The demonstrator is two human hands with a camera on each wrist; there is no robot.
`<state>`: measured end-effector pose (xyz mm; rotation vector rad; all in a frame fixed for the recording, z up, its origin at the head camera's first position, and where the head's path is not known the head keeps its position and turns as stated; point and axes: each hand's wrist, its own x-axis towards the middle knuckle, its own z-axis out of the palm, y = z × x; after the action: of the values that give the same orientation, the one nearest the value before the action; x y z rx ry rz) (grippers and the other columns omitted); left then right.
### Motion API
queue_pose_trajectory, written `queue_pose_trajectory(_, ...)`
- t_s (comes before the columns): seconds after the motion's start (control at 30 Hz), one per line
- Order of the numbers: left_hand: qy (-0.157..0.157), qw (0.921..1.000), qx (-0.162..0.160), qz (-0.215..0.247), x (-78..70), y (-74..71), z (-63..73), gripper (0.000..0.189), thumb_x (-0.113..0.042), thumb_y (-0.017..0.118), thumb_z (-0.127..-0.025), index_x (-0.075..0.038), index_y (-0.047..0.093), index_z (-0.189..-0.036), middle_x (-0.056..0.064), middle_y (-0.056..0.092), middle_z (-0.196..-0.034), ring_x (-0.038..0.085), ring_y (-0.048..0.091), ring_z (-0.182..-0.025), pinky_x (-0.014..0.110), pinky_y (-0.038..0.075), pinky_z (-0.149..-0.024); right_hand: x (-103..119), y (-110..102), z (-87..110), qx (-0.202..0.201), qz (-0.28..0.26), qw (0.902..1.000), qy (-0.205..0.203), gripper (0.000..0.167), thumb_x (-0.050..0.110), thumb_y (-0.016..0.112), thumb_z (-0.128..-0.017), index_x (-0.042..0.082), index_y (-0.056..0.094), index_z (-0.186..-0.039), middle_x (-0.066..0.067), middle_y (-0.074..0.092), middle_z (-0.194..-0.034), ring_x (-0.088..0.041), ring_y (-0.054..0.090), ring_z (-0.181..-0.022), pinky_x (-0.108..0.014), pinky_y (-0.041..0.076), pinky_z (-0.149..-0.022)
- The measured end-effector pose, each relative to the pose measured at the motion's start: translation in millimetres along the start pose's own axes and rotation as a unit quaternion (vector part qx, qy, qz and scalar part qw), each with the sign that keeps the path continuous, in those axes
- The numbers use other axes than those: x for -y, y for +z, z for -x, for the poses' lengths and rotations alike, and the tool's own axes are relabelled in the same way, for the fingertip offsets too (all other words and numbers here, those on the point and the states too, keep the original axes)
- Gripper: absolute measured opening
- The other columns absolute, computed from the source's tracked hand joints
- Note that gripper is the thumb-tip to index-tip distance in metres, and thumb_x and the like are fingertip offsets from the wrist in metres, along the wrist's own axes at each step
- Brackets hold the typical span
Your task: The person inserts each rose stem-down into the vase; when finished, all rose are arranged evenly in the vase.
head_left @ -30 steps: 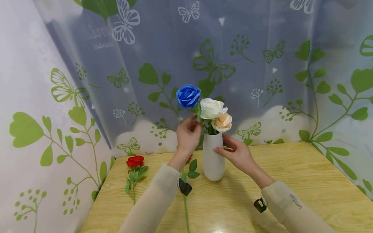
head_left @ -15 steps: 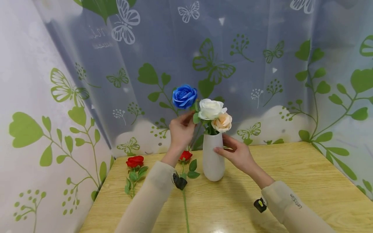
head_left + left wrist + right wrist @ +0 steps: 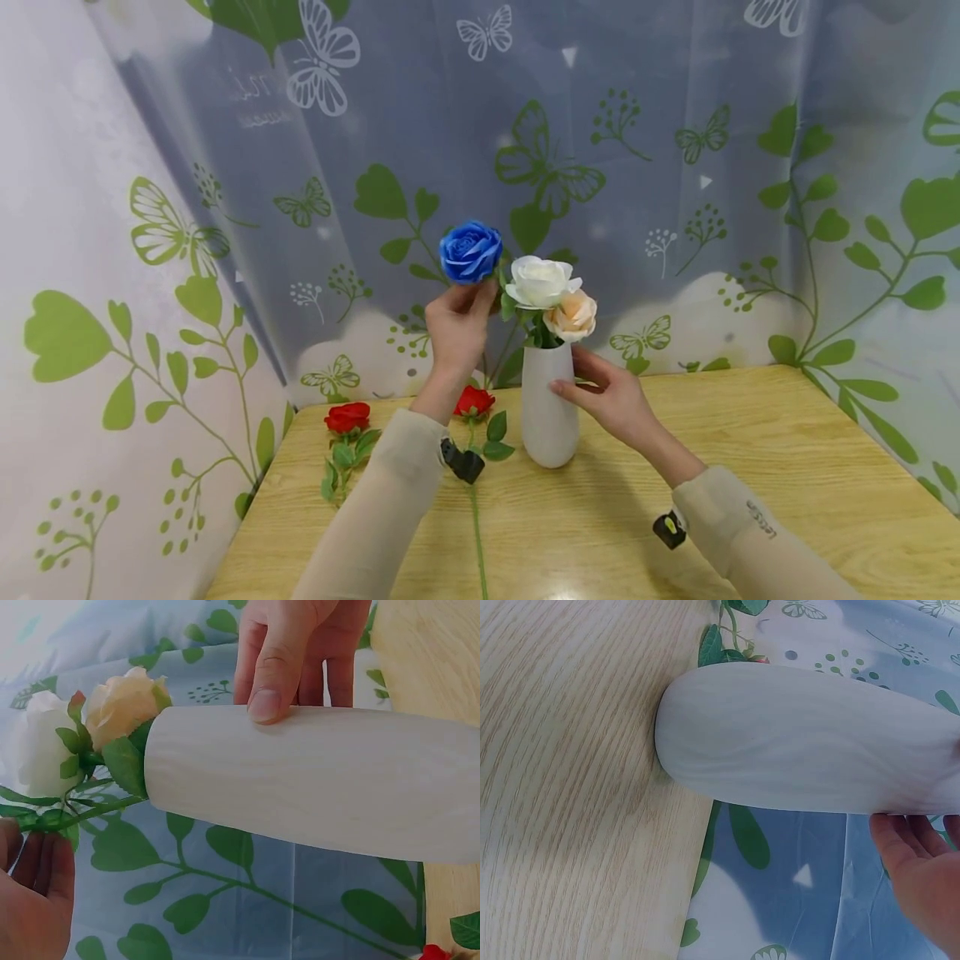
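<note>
A white vase (image 3: pixel 551 417) stands upright on the table, holding a white rose (image 3: pixel 542 282) and a peach rose (image 3: pixel 572 316). My left hand (image 3: pixel 457 329) pinches the stem of a blue rose (image 3: pixel 471 252) just under its bloom, left of the white rose. In the left wrist view that stem (image 3: pixel 112 806) slants into the vase mouth. My right hand (image 3: pixel 611 396) grips the vase's upper right side, thumb (image 3: pixel 268 705) on the front and fingers behind. The stems' lower ends are hidden inside the vase.
Two red roses lie on the wooden table (image 3: pixel 750 467): one red rose (image 3: pixel 347 417) at the left, another red rose (image 3: pixel 474 402) between my left forearm and the vase. A patterned curtain (image 3: pixel 637 208) hangs behind the table's far edge.
My left hand and the blue rose have shifted left, away from the white rose, with the bloom tilting outward. The white rose leans slightly left. My right hand and the vase stay put.
</note>
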<state>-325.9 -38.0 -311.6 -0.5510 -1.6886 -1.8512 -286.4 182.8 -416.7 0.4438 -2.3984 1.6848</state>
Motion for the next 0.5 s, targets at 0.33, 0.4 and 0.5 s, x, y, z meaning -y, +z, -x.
queue_pose_trajectory(0.33,0.008,0.9982,0.0,-0.06,-0.8,0.6,-0.3,0.015,-0.006,0.082,-0.092,0.004,0.082,-0.102,0.026,0.078,-0.092,0.044,0.077,-0.082,0.017,0.061,-0.07,0.8,-0.5,0.5,0.001,-0.004,1.0,-0.002,0.075,0.037,0.08,-0.096,0.015,0.047,-0.16,-0.012,0.057,-0.155,-0.034,0.058,-0.141,-0.051,0.055,-0.109)
queue_pose_trajectory(0.4,0.011,0.9974,0.006,-0.071,0.0,0.8,0.9,0.014,-0.006,0.082,-0.091,0.003,0.083,-0.101,0.025,0.078,-0.091,0.044,0.077,-0.081,0.015,0.058,-0.068,0.3,-0.5,0.4,0.002,-0.005,1.0,-0.004,0.075,0.037,0.079,-0.096,0.015,0.047,-0.16,-0.012,0.057,-0.156,-0.034,0.058,-0.141,-0.051,0.055,-0.109)
queue_pose_trajectory(0.5,0.015,0.9957,0.023,-0.088,3.8,2.3,4.5,0.013,-0.006,0.082,-0.09,0.003,0.083,-0.099,0.024,0.079,-0.09,0.04,0.078,-0.08,0.014,0.057,-0.067,0.3,-0.3,0.3,0.0,-0.005,1.0,-0.006,0.074,0.037,0.08,-0.096,0.016,0.048,-0.159,-0.011,0.058,-0.155,-0.033,0.058,-0.14,-0.052,0.055,-0.109)
